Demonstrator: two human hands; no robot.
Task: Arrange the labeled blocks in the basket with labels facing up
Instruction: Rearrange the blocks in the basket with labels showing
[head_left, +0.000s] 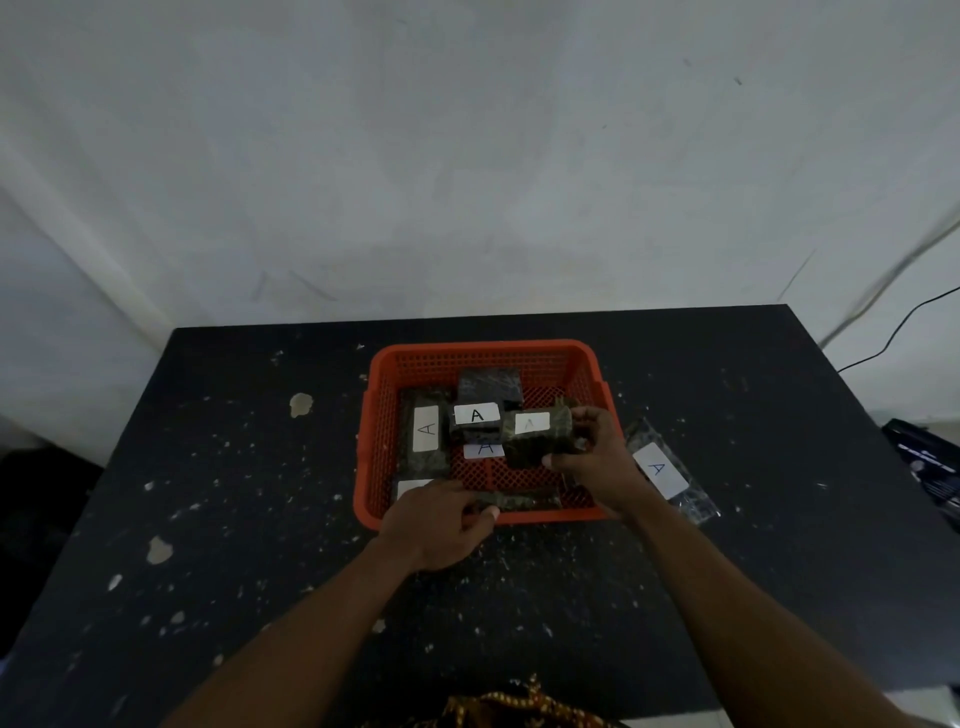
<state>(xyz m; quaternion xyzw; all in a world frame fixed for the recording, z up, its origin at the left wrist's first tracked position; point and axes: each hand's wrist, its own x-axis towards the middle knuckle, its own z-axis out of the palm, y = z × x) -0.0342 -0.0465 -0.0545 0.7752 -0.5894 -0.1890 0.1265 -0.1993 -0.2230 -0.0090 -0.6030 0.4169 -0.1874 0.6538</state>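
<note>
An orange mesh basket (483, 353) sits mid-table with several dark wrapped blocks in it. One block (425, 434) lies along the left side with its white "A" label up. Another (475, 418) sits in the middle, label up, and a dark block (489, 384) behind it shows no label. My right hand (597, 457) grips a block (537, 434) over the basket's right half, its faint label facing up. My left hand (441, 525) rests on the front rim, fingers on a block (519, 500) lying along the front wall. One more labeled block (662, 470) lies on the table to the right of the basket.
The black table (234, 493) is speckled with pale chips and spots. A white wall rises right behind it. A dark device (924, 457) and a black cable (898, 332) sit at the right edge. Patterned cloth (519, 709) shows at the bottom.
</note>
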